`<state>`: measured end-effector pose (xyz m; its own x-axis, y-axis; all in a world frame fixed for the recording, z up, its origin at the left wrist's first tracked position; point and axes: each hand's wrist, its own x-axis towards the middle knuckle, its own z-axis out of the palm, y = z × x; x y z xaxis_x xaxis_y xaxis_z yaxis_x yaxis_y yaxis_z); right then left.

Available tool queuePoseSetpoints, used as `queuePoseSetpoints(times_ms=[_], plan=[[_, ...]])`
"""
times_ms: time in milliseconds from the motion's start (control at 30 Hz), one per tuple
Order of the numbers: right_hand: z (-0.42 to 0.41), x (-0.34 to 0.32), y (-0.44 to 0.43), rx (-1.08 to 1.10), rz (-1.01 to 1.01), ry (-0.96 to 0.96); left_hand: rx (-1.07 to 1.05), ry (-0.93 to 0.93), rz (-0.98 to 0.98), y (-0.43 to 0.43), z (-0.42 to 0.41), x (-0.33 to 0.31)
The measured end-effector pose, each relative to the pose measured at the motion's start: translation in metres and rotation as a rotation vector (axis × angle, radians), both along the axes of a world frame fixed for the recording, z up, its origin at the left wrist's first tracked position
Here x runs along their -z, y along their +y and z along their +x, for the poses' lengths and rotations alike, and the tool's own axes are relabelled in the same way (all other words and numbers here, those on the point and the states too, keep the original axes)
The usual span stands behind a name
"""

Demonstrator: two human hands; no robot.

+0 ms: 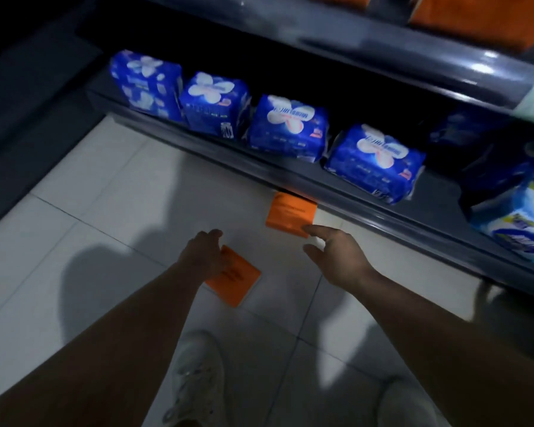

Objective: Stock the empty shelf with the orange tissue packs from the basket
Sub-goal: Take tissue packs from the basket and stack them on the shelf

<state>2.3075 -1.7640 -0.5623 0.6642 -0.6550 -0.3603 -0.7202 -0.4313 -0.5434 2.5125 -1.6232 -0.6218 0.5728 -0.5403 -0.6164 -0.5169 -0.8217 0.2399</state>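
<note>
A person is reaching both arms down to the tiled floor [105, 211]; the right hand [336, 257], fingers spread and holding nothing, is nearer the far orange pack [290, 214], which is lying flat just ahead of its forefinger, long side running along the lip of the bottom shelf [367, 208]; the left hand [202, 255] is covering a corner of the near orange pack [238, 280], its grip impossible to tell.
</note>
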Motion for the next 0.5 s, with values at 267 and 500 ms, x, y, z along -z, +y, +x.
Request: queuePoseSetpoints(times_ms=[267,500], plan=[[0.021,0.051,-0.021,-0.004,-0.014,0.035,0.145,0.052,0.082,-0.004,0.005,0.059],[0.030,0.071,-0.035,-0.113,-0.062,0.054,0.100,0.113,-0.004,-0.005,0.015,0.059]])
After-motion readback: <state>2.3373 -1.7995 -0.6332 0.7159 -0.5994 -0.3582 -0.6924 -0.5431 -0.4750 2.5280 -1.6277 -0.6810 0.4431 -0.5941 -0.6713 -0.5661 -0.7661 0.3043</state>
